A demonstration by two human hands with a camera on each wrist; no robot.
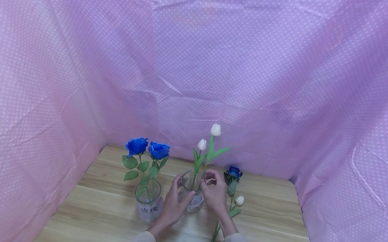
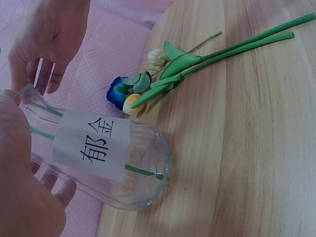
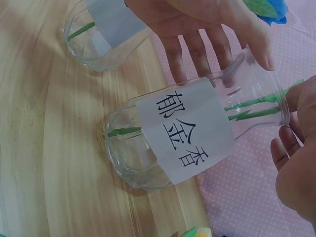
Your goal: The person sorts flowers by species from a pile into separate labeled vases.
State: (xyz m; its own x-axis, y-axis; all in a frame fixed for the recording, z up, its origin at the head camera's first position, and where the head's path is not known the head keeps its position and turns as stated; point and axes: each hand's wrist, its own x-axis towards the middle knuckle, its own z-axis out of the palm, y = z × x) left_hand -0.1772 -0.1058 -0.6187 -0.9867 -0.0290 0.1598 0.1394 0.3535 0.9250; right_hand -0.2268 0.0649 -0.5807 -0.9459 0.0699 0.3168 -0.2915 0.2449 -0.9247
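Observation:
My left hand point(image 1: 175, 205) grips a clear glass vase point(image 3: 123, 163) by its upper part, thumb on one side and fingers round the other. A white paper label point(image 3: 185, 131) with black characters is stuck to the vase. Two white tulips rise from its mouth: a shorter tulip point(image 1: 202, 144) and a taller tulip point(image 1: 216, 130) on the right. At the rim, my right hand point(image 1: 215, 192) pinches the taller tulip's stem between thumb and fingers. Green stems show through the glass, one reaching close to the bottom.
Left of my hands stands a second labelled glass vase point(image 1: 148, 212) with two blue roses point(image 1: 136, 146). To the right, a blue rose point(image 1: 234, 172) and a pale tulip point(image 1: 239, 200) lie among loose stems on the wooden table point(image 1: 275, 233). Pink dotted cloth point(image 1: 203, 55) surrounds the table's back and sides.

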